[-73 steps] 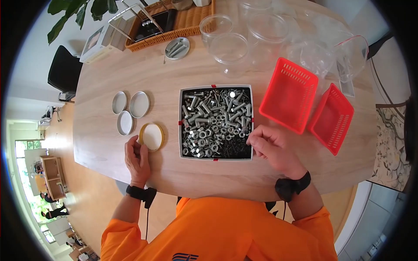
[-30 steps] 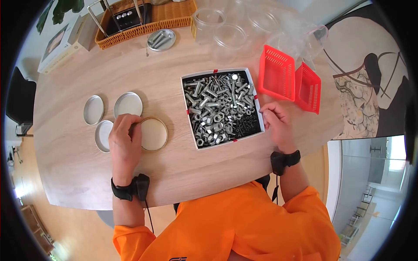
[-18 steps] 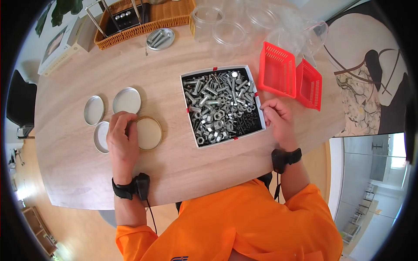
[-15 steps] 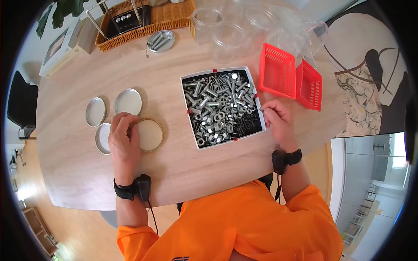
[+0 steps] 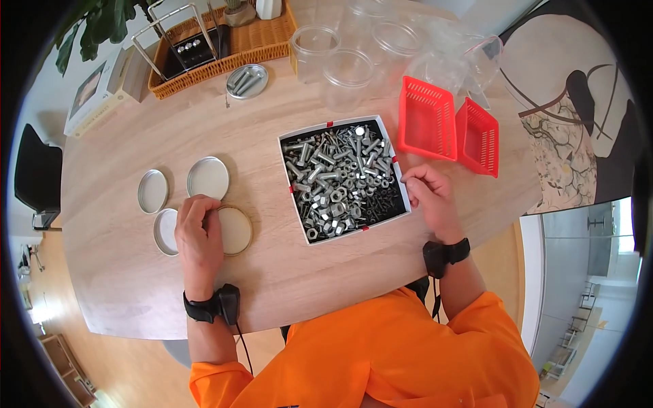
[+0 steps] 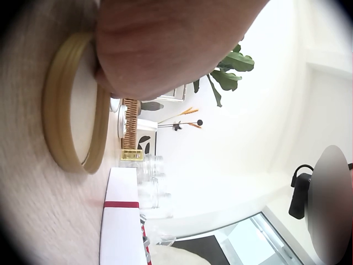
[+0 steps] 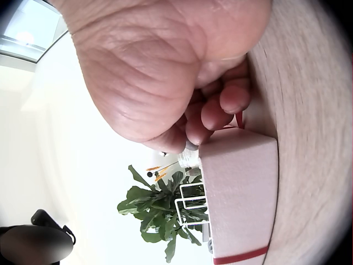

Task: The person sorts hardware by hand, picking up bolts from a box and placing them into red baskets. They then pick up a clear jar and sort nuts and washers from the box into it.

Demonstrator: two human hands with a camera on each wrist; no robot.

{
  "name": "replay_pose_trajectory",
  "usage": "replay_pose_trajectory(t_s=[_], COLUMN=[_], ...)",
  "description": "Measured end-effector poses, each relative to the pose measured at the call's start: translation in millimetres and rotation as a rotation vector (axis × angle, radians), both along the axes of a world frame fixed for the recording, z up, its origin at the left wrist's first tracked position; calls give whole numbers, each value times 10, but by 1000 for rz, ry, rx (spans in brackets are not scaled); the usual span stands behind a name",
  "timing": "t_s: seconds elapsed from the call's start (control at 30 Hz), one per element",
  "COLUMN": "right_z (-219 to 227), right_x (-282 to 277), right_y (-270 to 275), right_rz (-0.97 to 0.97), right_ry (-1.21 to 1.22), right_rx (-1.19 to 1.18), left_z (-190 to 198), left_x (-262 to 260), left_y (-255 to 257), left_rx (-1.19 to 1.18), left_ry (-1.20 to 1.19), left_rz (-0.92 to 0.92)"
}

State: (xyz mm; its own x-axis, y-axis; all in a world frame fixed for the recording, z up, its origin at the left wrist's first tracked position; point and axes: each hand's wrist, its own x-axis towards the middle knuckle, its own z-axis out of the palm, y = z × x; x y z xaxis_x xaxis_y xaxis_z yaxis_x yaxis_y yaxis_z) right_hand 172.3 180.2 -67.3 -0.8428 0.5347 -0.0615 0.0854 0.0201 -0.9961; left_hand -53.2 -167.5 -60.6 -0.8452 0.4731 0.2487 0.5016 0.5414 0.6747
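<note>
Hardware, a heap of bolts, nuts and dark screws (image 5: 340,180), is held in a white-rimmed square tray (image 5: 401,178) at the middle of the wooden table (image 5: 272,272). The tray's 3 o'clock wall is touched by the right hand (image 5: 427,198); its fingers (image 7: 220,105) are seen curled at the rim in the right wrist view, and a small pale object appears pinched at the fingertips, though what it is cannot be told. At 9 o'clock from the tray, well apart from it, a gold-rimmed lid (image 5: 236,230) lies flat on the table. The left hand (image 5: 199,238) rests over the lid's 9 o'clock edge, fingers bent down onto the rim; whether the rim is actually gripped cannot be told. Three silver lids (image 5: 208,177) are grouped just beyond and beside that hand. At 2 o'clock from the tray two red baskets (image 5: 427,127) stand side by side, with clear plastic jars (image 5: 345,78) at 12 o'clock and a wicker tray (image 5: 255,41) at 11 o'clock.
</note>
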Motion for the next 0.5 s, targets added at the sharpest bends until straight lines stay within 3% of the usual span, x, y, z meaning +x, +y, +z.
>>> replay_pose_trajectory(t_s=[0.5], right_z=[-106], right_x=[51], right_y=[33], right_rz=[-6], right_ry=[71], right_rx=[-74], left_z=[-19], left_x=[-23], left_y=[-28], left_rx=[7], left_ry=[14], left_rz=[22])
